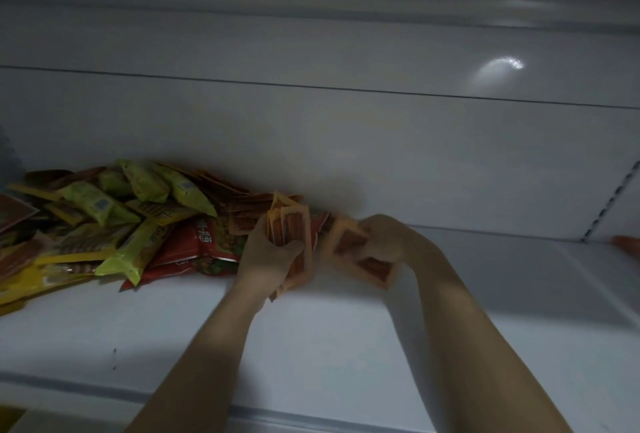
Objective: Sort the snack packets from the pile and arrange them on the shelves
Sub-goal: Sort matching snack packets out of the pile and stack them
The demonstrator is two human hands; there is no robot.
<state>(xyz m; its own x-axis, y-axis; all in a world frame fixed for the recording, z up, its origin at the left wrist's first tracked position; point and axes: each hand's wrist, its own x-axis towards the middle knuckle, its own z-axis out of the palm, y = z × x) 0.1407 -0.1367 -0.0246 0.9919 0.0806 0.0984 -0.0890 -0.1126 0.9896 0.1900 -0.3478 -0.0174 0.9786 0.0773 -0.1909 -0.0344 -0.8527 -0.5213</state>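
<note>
At the far left of the white shelf point(311, 346) lies the pile point(104, 224) of snack packets, heaped against the back panel point(346, 141). Flat yellow packets point(34, 280) sit at its front, puffed lime-green packets point(149, 183) with small printed labels lie crosswise on top, and a larger red bag point(204, 245) with white lettering lies at its right side. Behind the red bag, thin orange sachets point(242, 210) spread flat toward the panel. Just right of the pile, the left hand point(265, 259) grips a stack of orange packets point(294, 228), thumb curled across the front, so the stack stands on end; each packet shows a pale orange border around a darker reddish-brown centre. Just beside it, the right hand point(386, 240) holds loose orange packets point(370, 264) of the same kind, fingers curled round them; blur hides their number and the exact grip. At the far right a slotted upright point(613, 204) runs up the corner, and a small orange shape point(628, 243) shows at the very edge of view, too cut off to identify.
</note>
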